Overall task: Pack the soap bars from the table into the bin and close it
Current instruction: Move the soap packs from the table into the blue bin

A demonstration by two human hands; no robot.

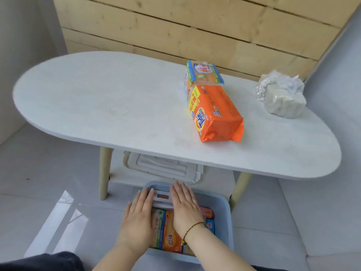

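Soap is what we are packing, and the pale blue plastic bin (224,216) on the floor just in front of the white oval counter (97,98) is our landmark. Over the bin's left side our left hand (136,218) lies flat, fingers (145,196) spread and straight, gripping nothing. Beneath it, wrapped soap bars (170,235) in green and orange film stand packed on edge inside the bin. Between the hands, at the bin's far wall, sits a white plastic piece (162,200); we cannot tell what it is. Over the bin's middle our right hand (185,208), with a cord bracelet at the wrist, also lies open and flat, pressing down and holding nothing. Beyond the bin, on the shelf under the counter, rests the white moulded lid (164,167). Above and to the right of the bin, an orange soap pack (216,112) and a blue-edged soap pack (203,73) lie touching on the counter, with a crumpled white plastic bundle (281,94) further right. We judge the packs dense, stiff and slick in their film, best taken across the long sides.
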